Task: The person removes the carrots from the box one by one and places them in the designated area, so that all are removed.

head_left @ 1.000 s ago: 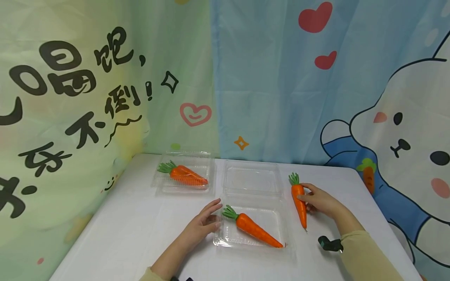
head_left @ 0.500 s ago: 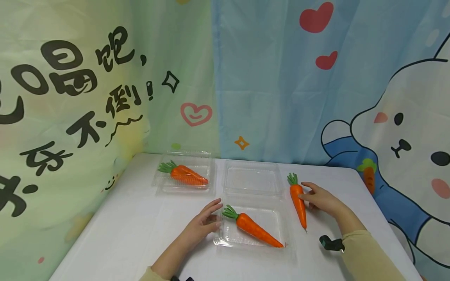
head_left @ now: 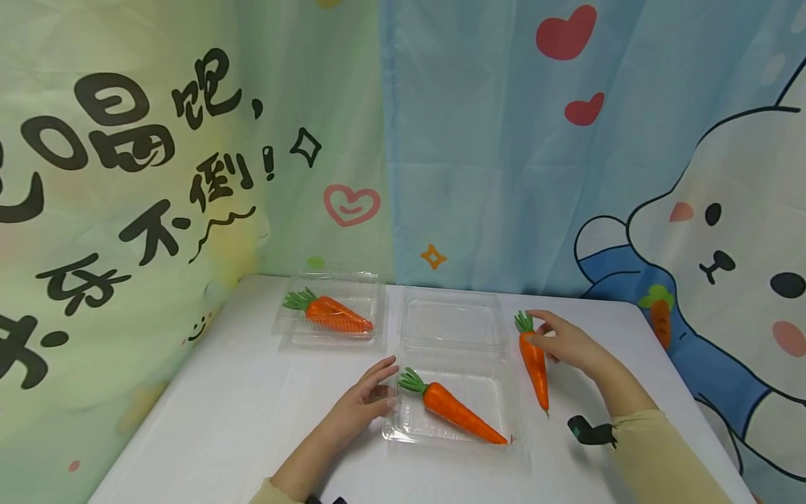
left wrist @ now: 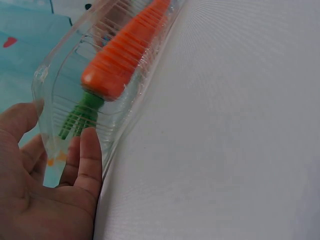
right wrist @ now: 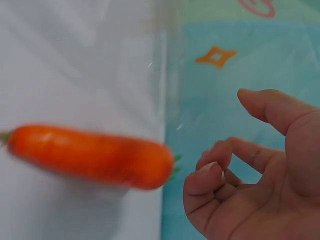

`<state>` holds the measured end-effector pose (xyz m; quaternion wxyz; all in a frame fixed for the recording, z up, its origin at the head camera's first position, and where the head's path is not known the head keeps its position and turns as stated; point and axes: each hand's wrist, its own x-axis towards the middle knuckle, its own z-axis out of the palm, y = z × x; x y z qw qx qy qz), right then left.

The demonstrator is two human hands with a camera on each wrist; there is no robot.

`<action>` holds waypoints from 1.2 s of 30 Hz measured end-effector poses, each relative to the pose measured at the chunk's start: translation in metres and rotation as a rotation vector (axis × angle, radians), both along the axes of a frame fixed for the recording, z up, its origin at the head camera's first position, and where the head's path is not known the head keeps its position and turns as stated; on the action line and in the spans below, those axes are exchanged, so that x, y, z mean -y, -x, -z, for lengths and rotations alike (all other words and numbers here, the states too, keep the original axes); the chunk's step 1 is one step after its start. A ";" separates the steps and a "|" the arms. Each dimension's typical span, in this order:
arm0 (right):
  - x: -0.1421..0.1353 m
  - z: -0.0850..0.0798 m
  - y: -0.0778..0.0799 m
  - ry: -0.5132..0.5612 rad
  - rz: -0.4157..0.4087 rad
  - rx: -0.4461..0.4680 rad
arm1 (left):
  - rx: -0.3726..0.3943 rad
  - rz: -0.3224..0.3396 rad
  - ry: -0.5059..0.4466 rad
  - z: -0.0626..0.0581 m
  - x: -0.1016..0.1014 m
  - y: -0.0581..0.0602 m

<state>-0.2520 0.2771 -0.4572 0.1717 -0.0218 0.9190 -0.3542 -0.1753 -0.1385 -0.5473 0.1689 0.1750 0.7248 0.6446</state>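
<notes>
A clear plastic clamshell box (head_left: 488, 392) lies opened out on the table, with an orange, green-topped carrot (head_left: 462, 413) slanting across its base. My left hand (head_left: 359, 406) is at the box's left end, its fingers loosely bent against the clear wall, as the left wrist view shows. To the right of the box, a second carrot (head_left: 536, 371) lies on the table, leaves pointing away from me. Over its leafy end is my right hand (head_left: 569, 346). In the right wrist view the thumb and fingers stand apart, with nothing between them and the carrot (right wrist: 95, 155) off to one side.
At the back left stands another clear box (head_left: 378, 329), its lid down over orange carrot (head_left: 334, 313) shapes with green leaves. The opened lid (head_left: 453, 322) lies behind the near box. A printed curtain (head_left: 478, 175) hangs behind the white table (head_left: 252, 392).
My right hand has moved away from me, from the carrot's middle toward its leaves. Before that, the right carrot shifted slightly left. My left hand and the box have stayed put.
</notes>
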 end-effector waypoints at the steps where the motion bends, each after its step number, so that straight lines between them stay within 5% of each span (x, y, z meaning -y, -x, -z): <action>1: 0.003 -0.004 0.000 0.005 -0.012 -0.004 | 0.001 0.000 0.002 0.000 0.000 0.000; 14: 0.049 -0.040 -0.010 0.047 -0.213 -0.050 | 0.003 0.006 0.008 0.002 0.001 0.001; 36: 0.117 -0.019 -0.021 0.006 -0.372 0.101 | -0.018 0.022 -0.013 0.003 0.001 0.002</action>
